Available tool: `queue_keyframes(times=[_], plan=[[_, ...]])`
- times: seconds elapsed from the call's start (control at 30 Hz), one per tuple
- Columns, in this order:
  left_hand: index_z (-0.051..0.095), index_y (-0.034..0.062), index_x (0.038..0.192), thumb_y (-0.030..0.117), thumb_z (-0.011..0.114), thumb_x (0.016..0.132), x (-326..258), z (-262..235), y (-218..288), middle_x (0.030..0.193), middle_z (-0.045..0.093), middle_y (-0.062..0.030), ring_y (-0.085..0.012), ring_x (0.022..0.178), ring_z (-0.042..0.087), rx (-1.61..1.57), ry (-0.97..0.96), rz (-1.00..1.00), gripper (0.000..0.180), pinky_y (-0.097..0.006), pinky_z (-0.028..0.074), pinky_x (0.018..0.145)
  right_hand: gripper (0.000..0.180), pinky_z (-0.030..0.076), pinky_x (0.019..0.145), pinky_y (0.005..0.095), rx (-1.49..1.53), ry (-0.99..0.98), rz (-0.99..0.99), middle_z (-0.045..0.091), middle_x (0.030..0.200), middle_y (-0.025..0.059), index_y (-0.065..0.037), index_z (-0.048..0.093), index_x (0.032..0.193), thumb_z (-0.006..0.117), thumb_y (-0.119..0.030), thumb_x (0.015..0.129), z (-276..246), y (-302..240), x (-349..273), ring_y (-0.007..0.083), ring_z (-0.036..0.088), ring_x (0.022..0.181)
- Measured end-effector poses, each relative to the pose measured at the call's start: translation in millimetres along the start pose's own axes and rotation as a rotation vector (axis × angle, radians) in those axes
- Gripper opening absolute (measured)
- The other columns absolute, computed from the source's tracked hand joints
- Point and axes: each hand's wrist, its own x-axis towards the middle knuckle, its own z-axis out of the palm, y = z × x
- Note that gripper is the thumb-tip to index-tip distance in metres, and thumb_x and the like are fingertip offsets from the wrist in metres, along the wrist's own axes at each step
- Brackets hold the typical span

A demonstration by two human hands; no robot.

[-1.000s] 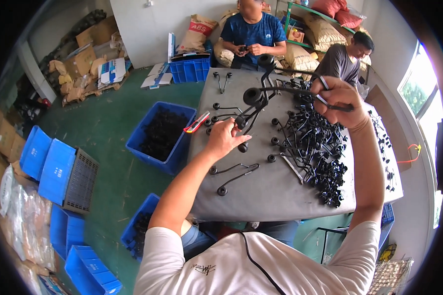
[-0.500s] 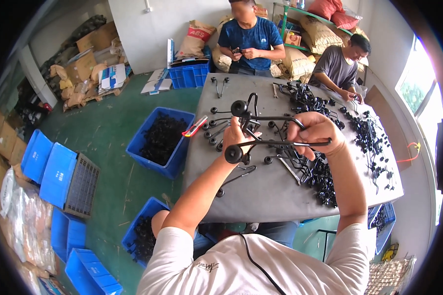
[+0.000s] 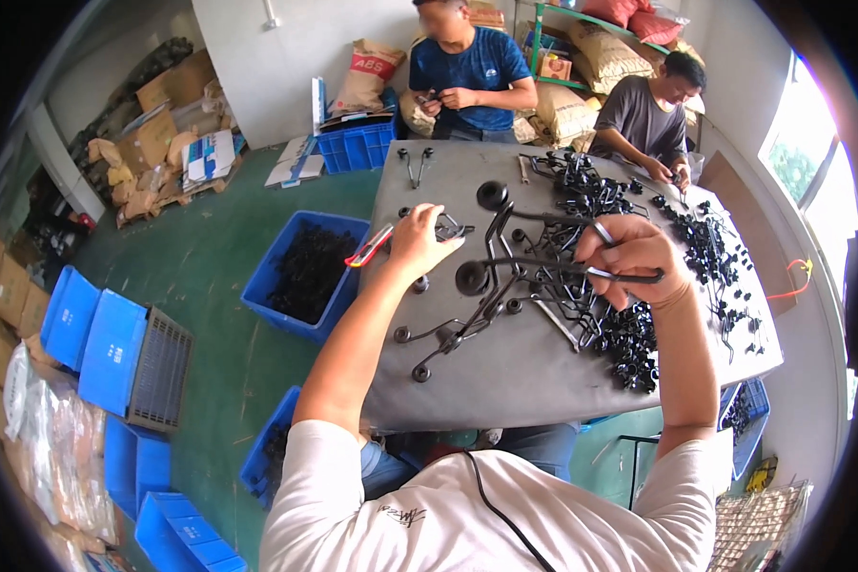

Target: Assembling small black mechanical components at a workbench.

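Having drawn away from the round-ended black rod (image 3: pixel 471 278), my left hand (image 3: pixel 423 240) is opening, thumb and fingers parted, beside another rod (image 3: pixel 457 230) over the gray counter (image 3: pixel 505 386); my right hand (image 3: pixel 631 258) alone is gripping the first piece above it.

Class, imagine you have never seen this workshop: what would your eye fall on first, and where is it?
First, the bent black rod with round ends, raised over the table in the person's right hand. Next, the tangled heap of black parts right of the table's middle, and the red-and-white knife at its left edge. Then the bright blue crate on the floor, just left of the table.
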Motion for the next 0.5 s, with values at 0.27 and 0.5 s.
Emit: queue_keyframes(times=[0.27, 0.5], plan=[[0.043, 0.0042, 0.146, 0.026, 0.068, 0.092, -38.1, 24.3, 84.3, 0.129, 0.061, -0.0087, -0.0166, 0.129, 0.050, -0.730, -0.193, 0.116, 0.063, -0.035, 0.036, 0.110, 0.035, 0.048, 0.048, 0.0238, 0.052, 0.087, -0.081, 0.066, 0.081, 0.0168, 0.009, 0.060, 0.113, 0.051, -0.007, 0.084, -24.9, 23.4, 11.1, 0.0180, 0.060, 0.049], [0.055, 0.0031, 0.107, 0.024, 0.071, 0.093, -50.5, 12.9, 101.9, 0.091, 0.066, -0.0018, -0.0146, 0.072, 0.060, -0.569, -0.324, -0.081, 0.030, -0.033, 0.049, 0.066, 0.034, 0.045, 0.047, 0.0220, 0.129, 0.066, -0.200, 0.066, 0.082, 0.0170, 0.009, 0.060, 0.115, 0.050, -0.007, 0.087, -33.4, 31.8, 3.3, 0.0152, 0.055, 0.047]])
